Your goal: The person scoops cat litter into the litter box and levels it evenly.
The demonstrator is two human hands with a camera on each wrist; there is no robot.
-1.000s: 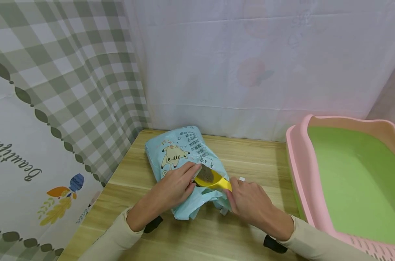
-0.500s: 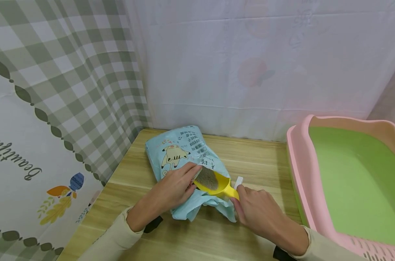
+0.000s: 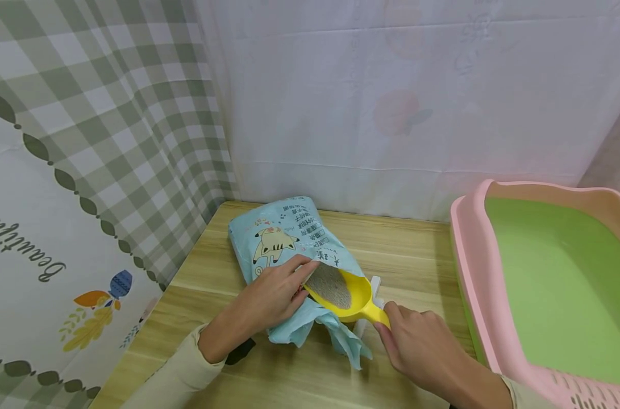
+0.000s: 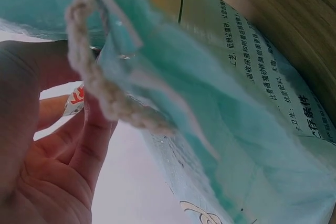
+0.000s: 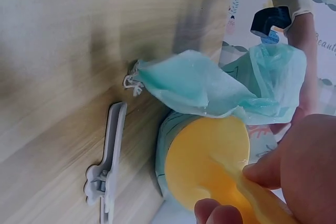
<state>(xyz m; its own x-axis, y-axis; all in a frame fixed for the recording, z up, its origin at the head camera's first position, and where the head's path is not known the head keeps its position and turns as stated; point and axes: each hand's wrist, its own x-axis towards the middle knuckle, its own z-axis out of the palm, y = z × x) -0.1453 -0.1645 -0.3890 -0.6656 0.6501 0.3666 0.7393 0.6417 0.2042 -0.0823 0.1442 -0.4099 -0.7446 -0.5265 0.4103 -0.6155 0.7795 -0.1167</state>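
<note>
A light blue cat litter bag point(image 3: 284, 232) with a cartoon cat lies on the wooden table, its mouth facing front right. My left hand point(image 3: 275, 288) pinches the upper edge of that mouth; in the left wrist view its fingers point(image 4: 92, 145) are at the film, beside a braided cord point(image 4: 100, 87). My right hand point(image 3: 419, 341) grips the handle of a yellow scoop point(image 3: 361, 298). Grey litter point(image 3: 330, 286) fills much of the scoop, whose front end is still inside the bag. Seen from the right wrist, the scoop's underside point(image 5: 202, 156) shows beside the drooping bag flap point(image 5: 194, 85).
A white bag clip point(image 3: 375, 286) lies on the table point(image 3: 407, 244) just right of the bag, partly behind the scoop. At the right stands a pink-rimmed litter box point(image 3: 475, 255) with a green bottom. A checked cloth point(image 3: 151, 130) hangs at the left, a whitish one point(image 3: 340, 113) behind.
My right hand has drawn the scoop rightward and toward me, so more of its bowl and litter shows. The lower bag flap has dropped; the clip shows more. My left hand has stayed put.
</note>
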